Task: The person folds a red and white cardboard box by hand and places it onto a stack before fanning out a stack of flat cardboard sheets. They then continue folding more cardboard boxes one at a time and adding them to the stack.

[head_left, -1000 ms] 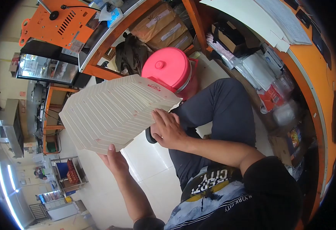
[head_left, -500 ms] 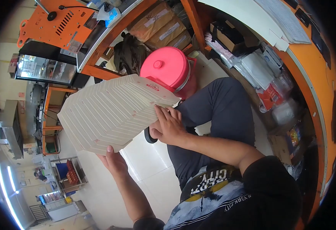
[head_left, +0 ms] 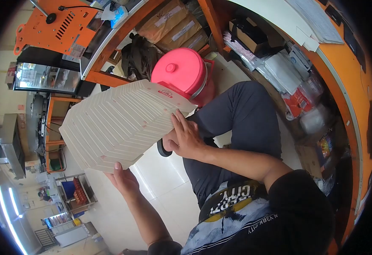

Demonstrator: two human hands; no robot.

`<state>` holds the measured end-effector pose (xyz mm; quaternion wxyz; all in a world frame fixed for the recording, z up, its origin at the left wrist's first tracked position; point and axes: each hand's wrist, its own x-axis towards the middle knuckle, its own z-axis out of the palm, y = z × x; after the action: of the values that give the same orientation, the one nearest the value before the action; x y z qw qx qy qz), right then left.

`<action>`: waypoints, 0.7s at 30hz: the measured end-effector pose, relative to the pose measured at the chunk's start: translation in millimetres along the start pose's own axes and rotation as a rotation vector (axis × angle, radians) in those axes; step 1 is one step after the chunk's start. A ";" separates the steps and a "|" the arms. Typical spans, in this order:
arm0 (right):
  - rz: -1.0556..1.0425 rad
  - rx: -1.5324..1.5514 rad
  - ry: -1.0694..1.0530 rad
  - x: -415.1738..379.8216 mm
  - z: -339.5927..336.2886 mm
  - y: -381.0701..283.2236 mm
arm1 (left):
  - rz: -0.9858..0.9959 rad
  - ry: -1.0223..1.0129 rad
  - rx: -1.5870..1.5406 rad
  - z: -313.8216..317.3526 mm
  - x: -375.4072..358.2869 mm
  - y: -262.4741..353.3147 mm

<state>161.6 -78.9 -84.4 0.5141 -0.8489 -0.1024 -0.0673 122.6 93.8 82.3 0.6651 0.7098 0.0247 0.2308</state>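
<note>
A fanned stack of flat pale cardboard sheets [head_left: 109,123], with angled ends and small red printed marks, spreads across the middle of the view. A red logo shows on the topmost sheet at its far right end. My left hand [head_left: 124,180] grips the stack at its near lower edge, thumb on top and fingers hidden beneath. My right hand [head_left: 188,136] lies against the right side of the fan, fingers stretched out over the sheet edges and thumb apart. It touches the sheets without closing round them.
A pink lidded bucket [head_left: 179,72] stands just beyond the stack. My bent leg [head_left: 254,114] is at the right. Shelves with plastic packs [head_left: 283,72] and an orange-edged counter [head_left: 343,85] curve round the right side. Brown parcels [head_left: 169,25] sit behind the bucket.
The view has shifted slightly, so the stack and bucket appear a little further left and up. My right fingers look straighter on the sheet edges; my left hand keeps its grip.
</note>
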 end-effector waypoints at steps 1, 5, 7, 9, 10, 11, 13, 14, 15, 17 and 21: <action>0.003 0.009 0.005 -0.2 1.9 1.7 | 0.000 0.004 0.001 0.3 -0.4 0.1; 0.079 0.039 -0.042 1.5 -1.2 0.3 | 0.000 -0.005 -0.002 -0.8 -1.5 -1.3; 0.091 0.021 -0.068 1.5 -3.7 1.2 | -0.016 -0.007 -0.001 -5.7 -1.4 -3.7; 0.042 -0.025 -0.060 1.4 -3.5 6.3 | -0.010 -0.010 0.006 -4.9 -1.5 -2.9; 0.022 -0.049 -0.041 0.2 -2.9 6.5 | -0.007 -0.012 0.010 -4.2 -1.4 -2.3; 0.002 -0.073 -0.021 -1.7 -2.3 6.3 | -0.007 -0.009 0.008 -3.4 -1.5 -1.9; -0.029 -0.097 0.007 -2.5 -1.5 7.6 | -0.008 -0.003 0.007 -1.9 -1.8 -1.4; -0.039 -0.096 0.015 -2.4 -0.5 9.1 | -0.001 -0.002 0.007 -1.6 -1.7 -1.8; -0.049 -0.093 0.022 -2.4 0.7 10.3 | 0.006 -0.001 0.007 -1.7 -1.6 -2.3; -0.043 -0.101 0.009 -1.8 4.2 13.4 | 0.013 0.000 0.015 -1.1 -2.1 -2.2; -0.045 -0.038 -0.016 -1.7 1.3 15.0 | 0.010 -0.015 0.028 1.1 -2.2 0.9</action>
<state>163.6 -84.7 -98.2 0.4955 -0.8565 -0.1243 -0.0738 120.7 91.9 82.5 0.6542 0.7207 0.0193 0.2284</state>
